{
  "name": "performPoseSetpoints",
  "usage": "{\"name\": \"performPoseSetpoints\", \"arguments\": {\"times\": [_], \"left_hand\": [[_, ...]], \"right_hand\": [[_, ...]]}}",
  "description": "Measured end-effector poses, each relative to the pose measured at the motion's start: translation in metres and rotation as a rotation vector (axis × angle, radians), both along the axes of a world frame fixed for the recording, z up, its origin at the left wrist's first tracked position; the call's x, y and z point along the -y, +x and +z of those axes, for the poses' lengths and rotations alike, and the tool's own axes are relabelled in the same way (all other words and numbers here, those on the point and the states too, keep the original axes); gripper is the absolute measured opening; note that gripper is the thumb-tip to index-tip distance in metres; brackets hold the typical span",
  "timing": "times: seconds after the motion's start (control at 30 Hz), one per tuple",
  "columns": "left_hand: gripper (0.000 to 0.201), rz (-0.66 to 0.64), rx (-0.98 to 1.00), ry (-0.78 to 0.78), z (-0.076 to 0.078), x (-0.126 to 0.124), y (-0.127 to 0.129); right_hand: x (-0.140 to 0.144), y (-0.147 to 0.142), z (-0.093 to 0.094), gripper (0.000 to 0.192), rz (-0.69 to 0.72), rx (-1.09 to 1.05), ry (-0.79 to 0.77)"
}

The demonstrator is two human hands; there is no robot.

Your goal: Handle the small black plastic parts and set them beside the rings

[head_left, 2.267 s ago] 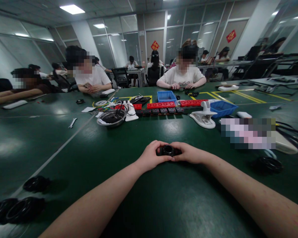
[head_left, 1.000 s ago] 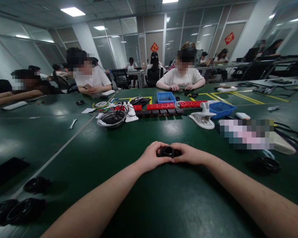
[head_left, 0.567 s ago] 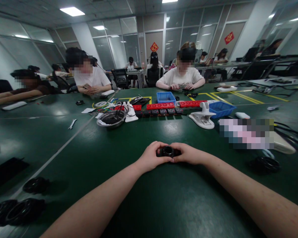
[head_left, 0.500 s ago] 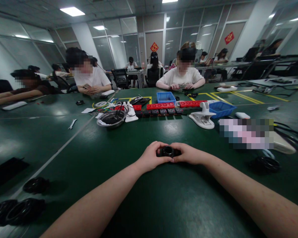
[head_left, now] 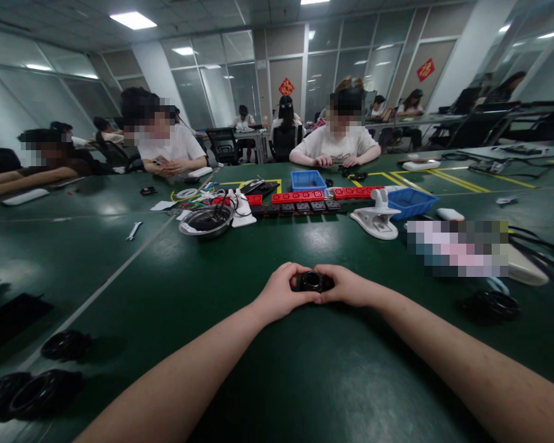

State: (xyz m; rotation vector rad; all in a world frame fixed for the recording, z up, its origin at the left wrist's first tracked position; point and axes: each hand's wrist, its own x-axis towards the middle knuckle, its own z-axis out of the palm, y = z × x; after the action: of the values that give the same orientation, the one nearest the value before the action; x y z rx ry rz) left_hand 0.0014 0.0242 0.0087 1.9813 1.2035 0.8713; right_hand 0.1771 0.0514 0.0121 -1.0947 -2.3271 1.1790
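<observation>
Between my two hands is a small, glossy black ring-shaped part [head_left: 313, 281], with its round opening facing me. My left hand [head_left: 284, 290] is closed on its left side, thumb along the front. From the right, my right hand [head_left: 347, 285] grips the same part, and the two thumb tips meet just below the ring. My fingers hide much of its sides and back. The part is at or just above the green table [head_left: 277, 369]; I cannot tell whether it touches.
Similar black ring parts [head_left: 46, 394] lie at lower left, another [head_left: 492, 304] at right. Ahead are a metal bowl [head_left: 205, 231], red socket strips [head_left: 298, 197], a white clamp stand [head_left: 377, 221] and blue bins [head_left: 410, 203]. A wrench [head_left: 133, 231] lies left. Co-workers [head_left: 337, 138] sit opposite.
My right hand has shifted very slightly left around the black part. Otherwise both hands keep the same hold, and the objects on the table stay where they were.
</observation>
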Motion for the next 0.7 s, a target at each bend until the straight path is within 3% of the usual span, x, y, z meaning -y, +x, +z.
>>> {"name": "performPoseSetpoints", "arguments": {"times": [0.27, 0.43, 0.57, 0.7], "left_hand": [[0.038, 0.167, -0.068, 0.036, 0.002, 0.005, 0.005], [0.036, 0.265, -0.13, 0.077, 0.005, 0.012, 0.009], [0.035, 0.238, -0.116, 0.084, 0.005, 0.01, 0.007], [0.036, 0.069, -0.028, 0.016, 0.003, 0.001, 0.001]], "right_hand": [[0.013, -0.017, -0.01, 0.034, -0.325, 0.196, 0.277], [0.026, -0.026, -0.006, 0.022, -0.418, 0.332, 0.416], [0.027, -0.025, -0.002, 0.025, -0.412, 0.38, 0.437], [0.016, -0.014, 0.0, 0.042, -0.214, 0.193, 0.347]]}}
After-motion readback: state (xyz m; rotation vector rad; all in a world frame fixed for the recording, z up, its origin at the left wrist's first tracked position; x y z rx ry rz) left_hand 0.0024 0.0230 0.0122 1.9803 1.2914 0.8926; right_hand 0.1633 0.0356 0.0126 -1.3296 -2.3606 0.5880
